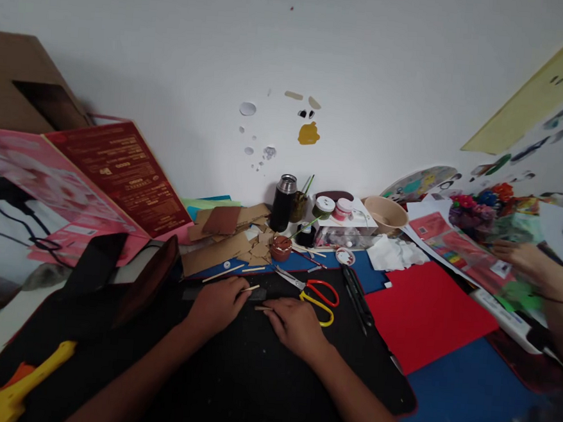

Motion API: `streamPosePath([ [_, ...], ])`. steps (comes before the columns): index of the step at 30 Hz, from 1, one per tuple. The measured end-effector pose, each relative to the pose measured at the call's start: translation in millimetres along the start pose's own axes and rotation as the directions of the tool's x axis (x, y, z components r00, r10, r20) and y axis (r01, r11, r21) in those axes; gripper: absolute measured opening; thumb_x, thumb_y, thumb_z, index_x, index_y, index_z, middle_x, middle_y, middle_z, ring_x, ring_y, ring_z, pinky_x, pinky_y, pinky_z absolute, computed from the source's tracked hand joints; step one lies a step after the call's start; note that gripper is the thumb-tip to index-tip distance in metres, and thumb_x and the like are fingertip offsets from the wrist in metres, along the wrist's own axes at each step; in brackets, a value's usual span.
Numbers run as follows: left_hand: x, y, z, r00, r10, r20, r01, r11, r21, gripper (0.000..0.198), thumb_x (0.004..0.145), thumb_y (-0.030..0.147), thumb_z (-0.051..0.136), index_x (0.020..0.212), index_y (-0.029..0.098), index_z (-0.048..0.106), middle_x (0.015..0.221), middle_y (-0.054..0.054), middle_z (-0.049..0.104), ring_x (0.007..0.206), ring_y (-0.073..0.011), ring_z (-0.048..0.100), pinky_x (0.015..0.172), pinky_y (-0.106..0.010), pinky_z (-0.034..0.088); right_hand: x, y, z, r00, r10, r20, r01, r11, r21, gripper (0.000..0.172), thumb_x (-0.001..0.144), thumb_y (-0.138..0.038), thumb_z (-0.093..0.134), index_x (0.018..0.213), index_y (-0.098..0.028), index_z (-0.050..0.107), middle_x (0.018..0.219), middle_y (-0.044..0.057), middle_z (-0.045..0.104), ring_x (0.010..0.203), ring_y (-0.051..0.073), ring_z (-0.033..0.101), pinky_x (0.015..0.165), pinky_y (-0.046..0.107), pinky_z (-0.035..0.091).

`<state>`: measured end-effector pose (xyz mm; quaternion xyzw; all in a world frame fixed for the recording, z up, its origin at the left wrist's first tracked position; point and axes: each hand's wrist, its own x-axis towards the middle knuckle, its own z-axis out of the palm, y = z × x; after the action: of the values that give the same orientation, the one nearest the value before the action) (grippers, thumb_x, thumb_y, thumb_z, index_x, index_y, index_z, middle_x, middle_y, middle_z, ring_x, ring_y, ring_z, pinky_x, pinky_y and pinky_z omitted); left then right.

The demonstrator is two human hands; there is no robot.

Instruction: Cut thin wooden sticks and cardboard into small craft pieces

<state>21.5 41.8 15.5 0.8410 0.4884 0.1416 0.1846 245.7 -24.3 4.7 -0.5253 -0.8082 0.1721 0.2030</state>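
My left hand (218,304) is closed, pinching a thin pale wooden stick (253,288) between thumb and fingers. Under its fingers runs a dark flat strip (259,295) on the black mat (250,376). To the right, my right hand (297,324) rests low on the mat, its fingertips closed on a short piece of wooden stick (262,308). Scissors (305,288) with one red and one yellow handle lie partly open just beyond my right hand. More loose sticks (223,273) are scattered beyond the left hand, near cut cardboard pieces (258,251).
Behind are a black flask (283,205), an open brown paint jar (281,248) and a beige bowl (386,213). A black utility knife (356,296) and red sheet (431,315) lie right. Another person's hand (523,260) reaches in there. A pink folder (86,178) stands left.
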Motion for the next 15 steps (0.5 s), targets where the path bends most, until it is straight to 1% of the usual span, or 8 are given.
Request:
streamPosePath([
  [2,6.7,0.0,-3.3,1.000,0.028,0.013,-0.028,1.000,-0.013,0.023,0.099,0.039,0.055,0.107,0.025,0.072,0.105,-0.006,0.076,0.092,-0.0241,0.071,0.078,-0.032,0.048,-0.2,-0.1,-0.3,1.000,0.002,-0.003,-0.002,1.000,0.002,0.028,0.106,-0.032,0.050,0.120,-0.024,0.073,0.110,0.007,0.079,0.099,0.021,0.074,0.086,0.029,0.051],
  [4,18.5,-2.4,-7.4,0.999,0.042,-0.033,-0.042,0.999,0.000,0.029,0.099,0.042,0.056,0.118,0.026,0.070,0.113,-0.006,0.076,0.098,-0.0253,0.070,0.083,-0.034,0.049,-0.3,-0.5,-1.1,1.000,0.005,0.000,-0.005,1.000,0.008,0.028,0.106,-0.033,0.050,0.120,-0.024,0.073,0.109,0.007,0.079,0.098,0.021,0.073,0.085,0.029,0.051],
  [5,26.6,-4.2,-9.9,0.997,0.039,-0.072,-0.037,0.999,0.033,0.030,0.099,0.042,0.055,0.120,0.026,0.070,0.113,-0.007,0.076,0.099,-0.0258,0.070,0.084,-0.035,0.049,-0.4,-0.7,-1.7,1.000,0.006,0.000,-0.006,1.000,0.011,0.028,0.106,-0.033,0.050,0.121,-0.025,0.073,0.108,0.006,0.079,0.097,0.021,0.074,0.085,0.029,0.051],
  [6,35.8,-6.1,-12.5,0.993,0.047,-0.106,-0.037,0.995,0.091,0.030,0.099,0.040,0.055,0.118,0.024,0.071,0.108,-0.008,0.076,0.098,-0.0269,0.069,0.086,-0.036,0.050,-0.5,-0.9,-2.2,1.000,0.006,0.001,-0.006,1.000,0.015,0.029,0.106,-0.033,0.050,0.121,-0.025,0.073,0.108,0.006,0.079,0.097,0.021,0.074,0.085,0.029,0.051],
  [7,45.7,-7.7,-15.1,0.992,0.055,-0.118,-0.041,0.993,0.115,0.028,0.099,0.037,0.055,0.116,0.022,0.071,0.108,-0.010,0.075,0.101,-0.0284,0.068,0.090,-0.039,0.049,-0.6,-1.0,-2.8,1.000,0.006,0.002,-0.006,1.000,0.019,0.029,0.106,-0.032,0.050,0.121,-0.025,0.073,0.107,0.006,0.079,0.097,0.021,0.074,0.085,0.029,0.051],
  [9,65.9,-9.5,-19.4,0.990,0.087,-0.111,-0.071,0.987,0.142,0.027,0.097,0.028,0.053,0.116,0.020,0.071,0.115,-0.013,0.072,0.109,-0.0302,0.064,0.096,-0.041,0.047,-0.6,-0.9,-3.7,1.000,0.013,0.002,-0.013,0.999,0.032,0.028,0.105,-0.032,0.050,0.120,-0.025,0.073,0.107,0.006,0.079,0.098,0.021,0.074,0.084,0.028,0.052],
  [12,89.9,-8.5,-22.2,0.984,0.168,-0.058,-0.156,0.972,0.173,0.024,0.092,0.018,0.055,0.109,0.019,0.072,0.113,-0.014,0.071,0.111,-0.0311,0.061,0.101,-0.043,0.044,-0.2,0.2,-4.0,1.000,0.030,-0.005,-0.030,0.997,0.068,0.028,0.105,-0.032,0.051,0.120,-0.025,0.073,0.110,0.005,0.079,0.099,0.021,0.074,0.085,0.027,0.052],
  [15,101.9,-6.7,-20.4,0.972,0.236,0.003,-0.233,0.956,0.177,0.018,0.091,0.016,0.056,0.099,0.019,0.073,0.108,-0.014,0.072,0.108,-0.0310,0.059,0.100,-0.043,0.043,0.3,1.9,-3.1,0.999,0.040,-0.018,-0.038,0.995,0.092,0.027,0.105,-0.031,0.052,0.120,-0.025,0.073,0.112,0.005,0.079,0.100,0.021,0.074,0.086,0.027,0.052],
])
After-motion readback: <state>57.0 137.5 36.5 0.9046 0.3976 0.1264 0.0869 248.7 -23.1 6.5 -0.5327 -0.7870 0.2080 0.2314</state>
